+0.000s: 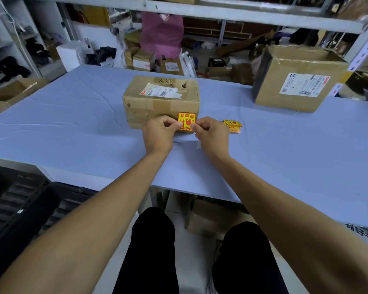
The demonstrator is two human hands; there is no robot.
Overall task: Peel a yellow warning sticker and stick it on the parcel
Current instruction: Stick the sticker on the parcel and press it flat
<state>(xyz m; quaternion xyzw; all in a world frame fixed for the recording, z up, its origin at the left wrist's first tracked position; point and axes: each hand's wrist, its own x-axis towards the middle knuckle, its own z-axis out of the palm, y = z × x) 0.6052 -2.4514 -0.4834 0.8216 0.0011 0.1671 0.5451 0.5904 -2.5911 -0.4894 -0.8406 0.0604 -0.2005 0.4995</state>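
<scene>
On the blue surface (72,124) I saw the cardboard parcel (160,100) just beyond both hands. My left hand (158,132) and right hand (210,132) pinched the yellow warning sticker (186,119) by its side edges, fingers closed on it, against the parcel's near face. Spare stickers (233,125) lay just right.

The yellow warning sticker (186,122) bore red characters "易碎品" across its top, with a broken-glass symbol and arrow below; its smaller lines were illegible. The stack of stickers (233,125) on the worktop showed the same design, too small to read. The parcel (160,100) carried a white shipping label (158,92) with barcode, text unreadable, and handwriting "96" by its far top edge. The second box (295,78) bore a barcoded label (304,84), unreadable.
</scene>
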